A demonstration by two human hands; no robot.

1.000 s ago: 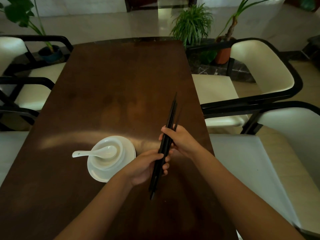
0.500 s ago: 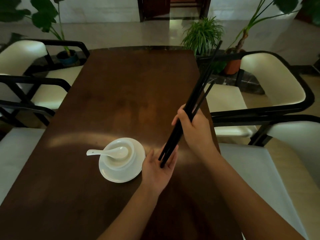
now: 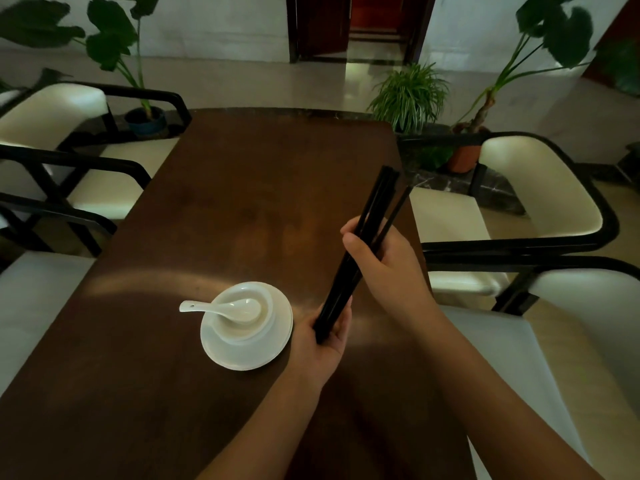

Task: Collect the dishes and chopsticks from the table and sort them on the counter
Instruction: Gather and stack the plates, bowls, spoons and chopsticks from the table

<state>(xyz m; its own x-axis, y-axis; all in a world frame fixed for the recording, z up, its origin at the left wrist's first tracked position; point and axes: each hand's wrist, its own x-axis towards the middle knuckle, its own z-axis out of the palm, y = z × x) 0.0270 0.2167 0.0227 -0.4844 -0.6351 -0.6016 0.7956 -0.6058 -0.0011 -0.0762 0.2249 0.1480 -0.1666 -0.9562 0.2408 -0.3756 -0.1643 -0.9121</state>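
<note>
A bundle of black chopsticks [image 3: 375,202] slants up and to the right above the dark wooden table [image 3: 242,202]. My right hand [image 3: 384,261] is closed around the middle of the bundle. My left hand [image 3: 325,344] cups the lower ends, with the tips resting against its palm. Just left of my left hand stands a white bowl [image 3: 242,318] on a white saucer [image 3: 277,337]. A white soup spoon [image 3: 221,307] lies in the bowl, its handle pointing left over the rim.
Cream chairs with black frames line both sides of the table, among them a left chair [image 3: 52,112] and a right chair [image 3: 540,188]. Potted plants [image 3: 408,95] stand on the floor beyond the table's far end, before a dark doorway [image 3: 356,26].
The chopstick bundle has dropped lower and its ends have settled into my left palm, whose fingers have curled up around them. My right hand still grips the middle.
</note>
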